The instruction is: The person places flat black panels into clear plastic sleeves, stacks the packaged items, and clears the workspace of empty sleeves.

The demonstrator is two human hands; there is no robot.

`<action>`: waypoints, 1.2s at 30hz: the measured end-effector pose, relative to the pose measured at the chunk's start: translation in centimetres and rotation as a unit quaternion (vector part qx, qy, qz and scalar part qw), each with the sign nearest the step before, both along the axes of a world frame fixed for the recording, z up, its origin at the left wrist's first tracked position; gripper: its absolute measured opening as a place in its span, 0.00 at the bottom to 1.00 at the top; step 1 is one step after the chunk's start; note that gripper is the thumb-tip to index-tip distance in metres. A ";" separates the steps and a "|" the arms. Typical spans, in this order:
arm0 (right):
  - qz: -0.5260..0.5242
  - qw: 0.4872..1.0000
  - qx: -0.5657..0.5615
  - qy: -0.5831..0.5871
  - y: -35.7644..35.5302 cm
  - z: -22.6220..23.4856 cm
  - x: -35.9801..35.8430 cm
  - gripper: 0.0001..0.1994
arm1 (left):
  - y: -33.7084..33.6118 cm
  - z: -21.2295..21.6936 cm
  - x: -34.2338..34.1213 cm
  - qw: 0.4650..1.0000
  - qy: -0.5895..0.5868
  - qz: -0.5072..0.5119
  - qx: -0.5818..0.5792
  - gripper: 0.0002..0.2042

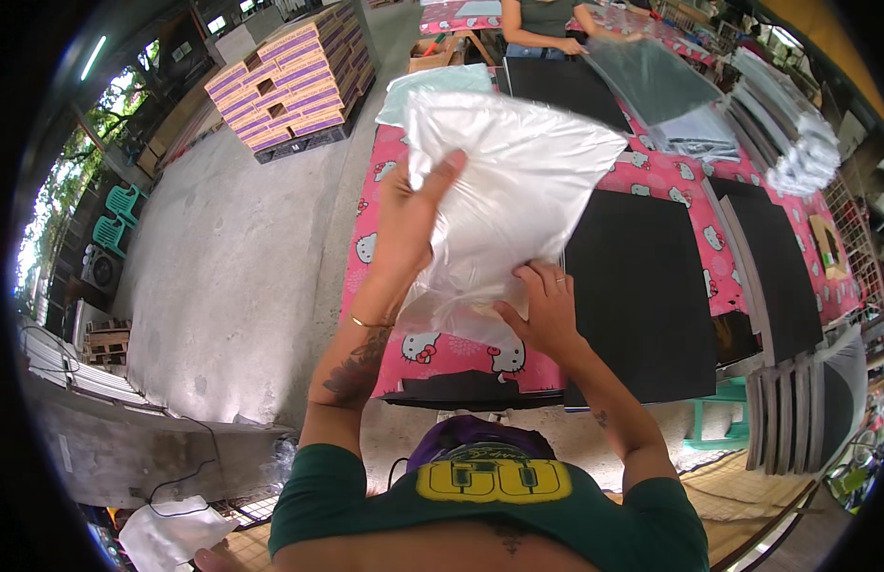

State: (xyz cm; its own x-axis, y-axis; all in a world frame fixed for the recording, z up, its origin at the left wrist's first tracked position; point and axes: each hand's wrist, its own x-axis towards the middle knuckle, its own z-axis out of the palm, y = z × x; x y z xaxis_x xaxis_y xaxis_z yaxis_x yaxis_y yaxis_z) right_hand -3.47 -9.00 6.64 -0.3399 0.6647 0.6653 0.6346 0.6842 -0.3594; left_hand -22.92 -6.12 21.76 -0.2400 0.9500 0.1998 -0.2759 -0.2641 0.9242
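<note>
A shiny, see-through whitish plastic bag (518, 162) is held up above the table, its surface creased and its far right corner tilted upward. My left hand (415, 214) is closed on the bag's left edge, thumb on top and the other fingers hidden behind the film. At the lower right part of the bag, my right hand (548, 310) touches the film with thumb and fingers apart. Just right of that hand lies a large black board (642, 296), flat on the pink patterned tablecloth (432, 367).
Another black board (566, 91) lies beyond the bag. Across the table a person (547, 29) handles a clear-wrapped sheet (651, 81). Stacked black boards (771, 262) and plastic-wrapped bundles (794, 133) line the right side. Cartons (289, 81) stand on a pallet at the left.
</note>
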 end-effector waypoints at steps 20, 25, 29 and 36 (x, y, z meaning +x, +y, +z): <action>0.054 0.735 -0.369 0.566 -7.3 -0.5 9.9 0.09 | 4.9 -27.0 -11.0 0.904 -0.024 0.181 -0.387 0.19; 0.238 0.491 -0.482 0.685 -5.5 -3.9 1.6 0.10 | -10.8 -20.2 3.4 0.916 0.306 -0.255 -0.045 0.31; 0.373 0.467 -0.576 0.557 -1.4 -4.7 -4.6 0.12 | -15.0 -19.7 -1.6 0.955 0.134 -0.174 -0.201 0.24; 0.083 0.957 -0.148 -0.237 7.4 -10.7 -15.7 0.39 | -30.0 -28.1 -33.5 0.898 0.076 0.359 -0.245 0.16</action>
State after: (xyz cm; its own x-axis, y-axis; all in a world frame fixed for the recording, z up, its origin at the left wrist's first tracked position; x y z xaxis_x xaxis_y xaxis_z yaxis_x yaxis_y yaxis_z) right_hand -19.12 -1.65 -4.10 -0.6739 0.7105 0.2025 0.6653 0.7028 -0.2518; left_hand -56.40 -36.15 -6.31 -0.8301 0.5452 -0.1167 -0.0576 0.1243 0.9906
